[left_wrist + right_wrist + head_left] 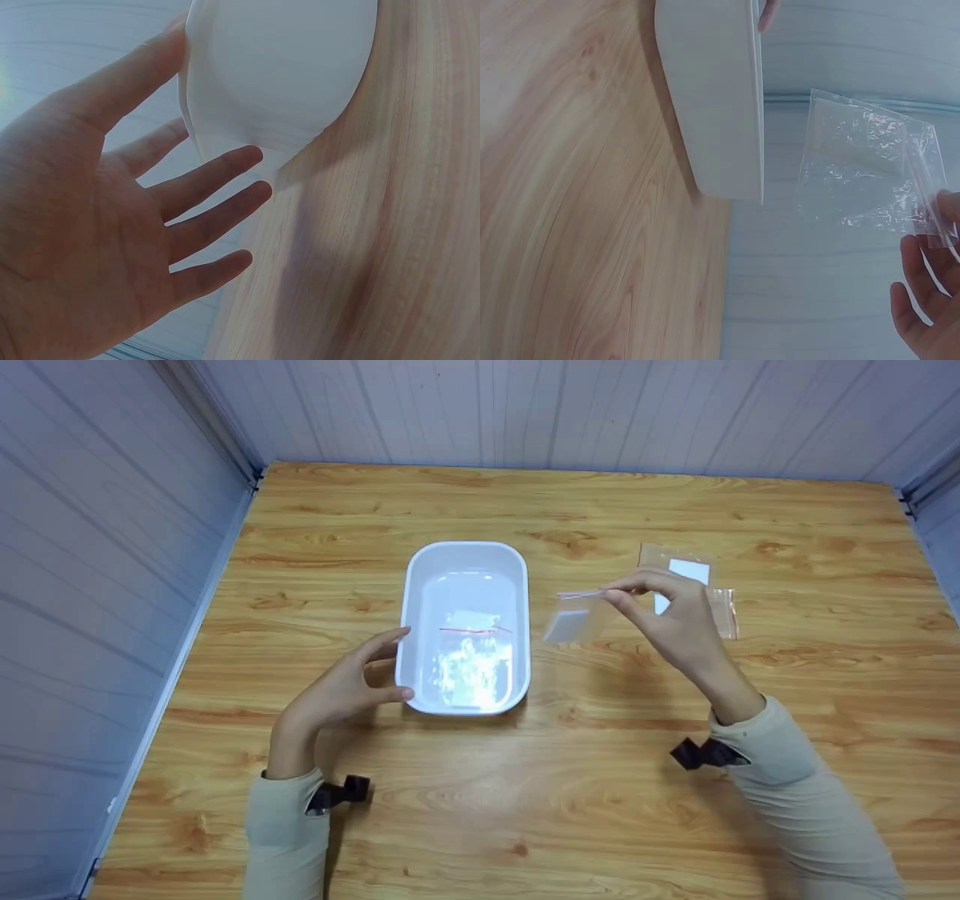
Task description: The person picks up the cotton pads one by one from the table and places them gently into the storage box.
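Note:
A white rectangular plastic tub stands on the table left of centre. At its left side, my left hand touches the rim with thumb and index finger, and the other fingers spread along the outer wall in the left wrist view. My right hand pinches the top corner of a clear zip bag with a flat white piece inside. This bag hangs just right of the tub, above the table. Inside the tub lies another clear bag with a red zip line, partly lost in glare.
Behind my right hand, a zip bag with a white piece and another zip bag lie overlapping on the wood-grain table. Pale panel walls border the table at the back and sides.

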Demonstrator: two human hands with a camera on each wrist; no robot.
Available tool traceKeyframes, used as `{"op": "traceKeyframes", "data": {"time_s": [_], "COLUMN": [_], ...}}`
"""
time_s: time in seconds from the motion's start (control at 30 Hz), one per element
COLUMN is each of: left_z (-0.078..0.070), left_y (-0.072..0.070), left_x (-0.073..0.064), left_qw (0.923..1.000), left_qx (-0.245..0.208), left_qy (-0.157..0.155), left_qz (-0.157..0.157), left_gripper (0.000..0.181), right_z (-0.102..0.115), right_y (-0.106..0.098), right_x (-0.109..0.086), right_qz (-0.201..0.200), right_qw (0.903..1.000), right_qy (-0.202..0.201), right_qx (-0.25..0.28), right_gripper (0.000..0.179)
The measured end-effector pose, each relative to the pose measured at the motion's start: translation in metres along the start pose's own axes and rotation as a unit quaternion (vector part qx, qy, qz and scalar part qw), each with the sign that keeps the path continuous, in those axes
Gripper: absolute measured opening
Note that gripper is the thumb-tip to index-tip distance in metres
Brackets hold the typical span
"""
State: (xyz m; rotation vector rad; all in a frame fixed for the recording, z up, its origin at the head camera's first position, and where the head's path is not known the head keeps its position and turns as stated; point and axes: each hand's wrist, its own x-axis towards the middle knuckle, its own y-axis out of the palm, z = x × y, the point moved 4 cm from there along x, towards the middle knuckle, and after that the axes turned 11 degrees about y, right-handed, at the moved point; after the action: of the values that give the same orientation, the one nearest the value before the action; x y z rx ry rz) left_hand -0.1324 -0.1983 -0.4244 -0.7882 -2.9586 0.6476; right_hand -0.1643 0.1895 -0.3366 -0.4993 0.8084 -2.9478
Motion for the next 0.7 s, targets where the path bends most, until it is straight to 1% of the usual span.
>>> {"op": "traceKeyframes", "data": {"time_s": [0.23,0.5,0.7], "left_z": [0.000,0.001,0.000], "left_y": [0.000,0.000,0.001], "left_x": [0.000,0.000,0.000], "left_qw": [1.0000,1.0000,0.9999], "left_qx": [0.001,-0.001,-0.007], "left_qy": [-0.001,-0.005,-0.007], "left_qz": [0.002,0.003,0.003], "left_gripper": [0.087,0.088,0.087], "right_z": [0.008,0.017,0.021], "right_y": [0.017,0.037,0.052], "right_x": [0.008,0.018,0.025], "right_qz": [0.013,0.037,0.043], "right_qw": [0.9997,0.9984,0.9981], "right_qy": [-0.002,-0.017,-0.022], "right_qx": [0.020,0.039,0.038], "right_gripper": [0.008,0.012,0.014]}}
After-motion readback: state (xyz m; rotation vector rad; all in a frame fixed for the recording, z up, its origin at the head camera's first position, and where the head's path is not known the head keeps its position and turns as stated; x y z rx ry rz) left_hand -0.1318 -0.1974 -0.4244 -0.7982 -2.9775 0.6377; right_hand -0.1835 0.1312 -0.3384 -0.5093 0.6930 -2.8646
